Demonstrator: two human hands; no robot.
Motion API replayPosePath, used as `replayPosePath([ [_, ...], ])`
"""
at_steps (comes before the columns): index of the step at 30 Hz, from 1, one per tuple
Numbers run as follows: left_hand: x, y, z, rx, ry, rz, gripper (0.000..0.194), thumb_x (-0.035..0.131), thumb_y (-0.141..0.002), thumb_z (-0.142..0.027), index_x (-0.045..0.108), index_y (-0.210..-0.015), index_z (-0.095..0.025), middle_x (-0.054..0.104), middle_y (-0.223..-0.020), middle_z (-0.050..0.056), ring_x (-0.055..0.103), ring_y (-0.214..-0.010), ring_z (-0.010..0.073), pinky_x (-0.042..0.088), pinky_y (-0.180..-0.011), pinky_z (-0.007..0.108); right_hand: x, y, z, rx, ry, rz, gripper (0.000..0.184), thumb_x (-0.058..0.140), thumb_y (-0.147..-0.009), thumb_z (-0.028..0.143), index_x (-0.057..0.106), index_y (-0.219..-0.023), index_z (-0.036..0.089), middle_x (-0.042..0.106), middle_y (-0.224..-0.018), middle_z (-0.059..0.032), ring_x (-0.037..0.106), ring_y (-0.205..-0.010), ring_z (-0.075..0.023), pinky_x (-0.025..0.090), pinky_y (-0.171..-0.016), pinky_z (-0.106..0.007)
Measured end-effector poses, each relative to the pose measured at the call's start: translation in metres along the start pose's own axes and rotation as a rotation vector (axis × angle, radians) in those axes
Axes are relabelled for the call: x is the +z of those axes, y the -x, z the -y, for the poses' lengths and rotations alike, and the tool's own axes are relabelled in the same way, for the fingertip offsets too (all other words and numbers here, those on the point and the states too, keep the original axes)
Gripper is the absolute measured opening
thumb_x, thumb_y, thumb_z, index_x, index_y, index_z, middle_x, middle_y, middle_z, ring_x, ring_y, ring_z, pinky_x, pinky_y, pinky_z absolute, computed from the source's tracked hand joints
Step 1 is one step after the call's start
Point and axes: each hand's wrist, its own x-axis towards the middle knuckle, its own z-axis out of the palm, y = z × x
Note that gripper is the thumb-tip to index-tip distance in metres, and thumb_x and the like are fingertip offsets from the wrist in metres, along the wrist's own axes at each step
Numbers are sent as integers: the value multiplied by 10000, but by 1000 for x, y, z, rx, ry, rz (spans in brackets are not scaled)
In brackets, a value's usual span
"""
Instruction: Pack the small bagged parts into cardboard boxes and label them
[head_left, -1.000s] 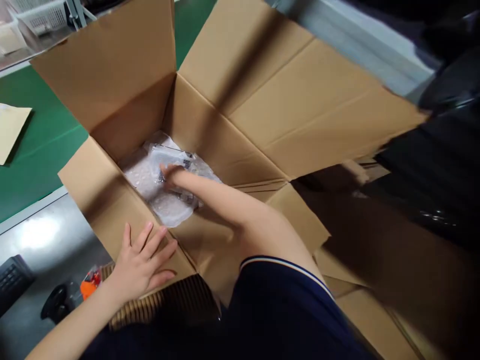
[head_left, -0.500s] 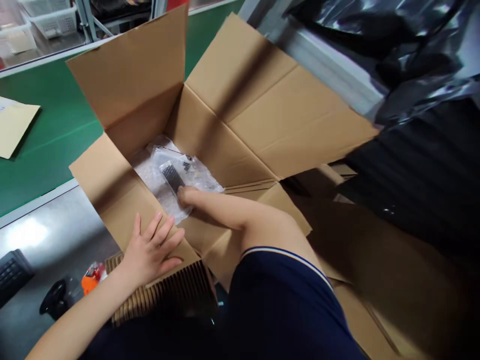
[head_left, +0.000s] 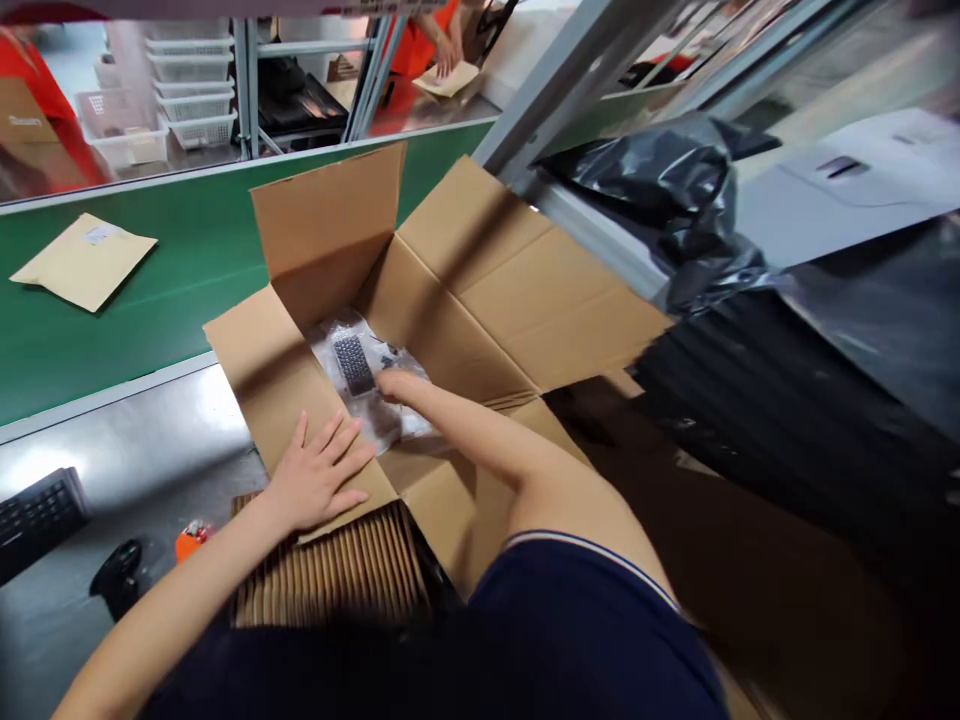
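My left hand (head_left: 319, 478) lies flat with spread fingers on the near-left flap of an open cardboard box (head_left: 465, 325). My right hand (head_left: 395, 385) reaches down inside the box, its fingers closed at the lower right edge of a dark rectangular item (head_left: 353, 363). That item has a grid-like surface and seems to be in clear wrap; its exact kind cannot be made out. Around and beneath it in the box are clear plastic packages (head_left: 386, 425), with small dark parts showing in one. My right fingertips are mostly hidden.
Folded cardboard (head_left: 330, 575) stands in a row below the box. A green conveyor (head_left: 202, 235) carries a padded envelope (head_left: 86, 262). A keyboard (head_left: 41, 520) and a black device (head_left: 118, 578) lie at left. Black plastic (head_left: 675, 190) is at right. Another person's hand (head_left: 448, 55) works beyond.
The view has tilted up, showing more background. Inside the box, the dark item has turned, with more of its face showing beside my right hand. My left hand stays on the flap.
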Motion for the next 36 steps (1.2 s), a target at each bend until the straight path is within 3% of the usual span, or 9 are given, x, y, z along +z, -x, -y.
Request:
replayPosePath([
  [3, -6, 5, 6, 30, 103, -91, 616, 567, -1056, -458, 469, -1604, -192, 436, -1691, 218, 413, -1576, 377, 306, -1284, 710, -21, 24, 37, -79, 254, 156, 159, 805, -831, 220, 778, -799, 66, 805, -901, -158, 789, -934, -208, 556, -929, -294],
  [6, -20, 21, 7, 35, 116, -385, 596, 513, -1073, -360, 406, -1615, -137, 445, -1670, 240, 439, -1565, 308, 474, -1234, 527, -41, 79, 58, -429, 472, 293, 236, 742, -830, 214, 827, -1041, 151, 831, -926, -104, 773, -894, -240, 589, -889, -328],
  [11, -63, 70, 3, 40, -122, -439, 637, 558, -1051, -424, 426, -1620, -171, 524, -1619, 200, 417, -1567, 332, 421, -1271, 525, -21, 194, 49, -680, 106, 457, 456, 708, -883, 555, 822, -1133, 191, 834, -972, -111, 758, -799, -251, 626, -723, -337],
  [16, -79, 176, 12, -18, -37, -439, 612, 606, -1014, -607, 622, -1421, -150, 748, -1260, 162, 698, -1169, 267, 582, -1035, 393, 68, 308, 35, -436, -218, 550, 561, 812, -748, 728, 776, -862, 180, 738, -727, -54, 661, -641, -192, 561, -611, -288],
  [22, -50, 371, 44, -190, 71, -412, 617, 676, -946, -667, 681, -1350, -201, 763, -1202, 139, 718, -1071, 276, 587, -934, 395, 218, 416, -25, -186, -295, 806, 655, 788, -678, 838, 642, -717, 200, 602, -577, 8, 555, -535, -140, 431, -539, -264],
  [25, -48, 458, 43, -399, 199, -364, 665, 713, -902, -670, 668, -1380, -210, 704, -1362, 178, 670, -1227, 333, 546, -1054, 490, 300, 472, -56, -106, -319, 788, 691, 754, -633, 886, 549, -682, 228, 525, -533, 42, 520, -485, -128, 393, -512, -264],
  [28, -49, 517, 33, -749, 475, -366, 593, 653, -904, -733, 735, -1135, -193, 756, -1122, 133, 704, -998, 279, 574, -880, 410, 362, 519, -72, -95, -290, 783, 640, 731, -662, 841, 531, -683, 233, 504, -554, 57, 494, -473, -116, 399, -498, -264],
  [32, -27, 554, 34, -1007, 943, -378, 776, 590, -733, -972, 626, -752, -198, 612, -657, 20, 577, -633, 184, 490, -631, 315, 398, 544, -74, -170, -118, 890, 393, 748, -779, 561, 576, -720, 213, 543, -584, 63, 503, -489, -101, 385, -496, -236],
  [36, 2, 558, 44, -1095, 1166, -389, 851, 639, -539, -1047, 609, -680, -208, 578, -637, 18, 592, -645, 204, 522, -637, 337, 392, 534, -74, -293, 62, 992, 196, 788, -763, 282, 630, -696, 187, 573, -582, 76, 509, -557, -80, 351, -546, -203],
])
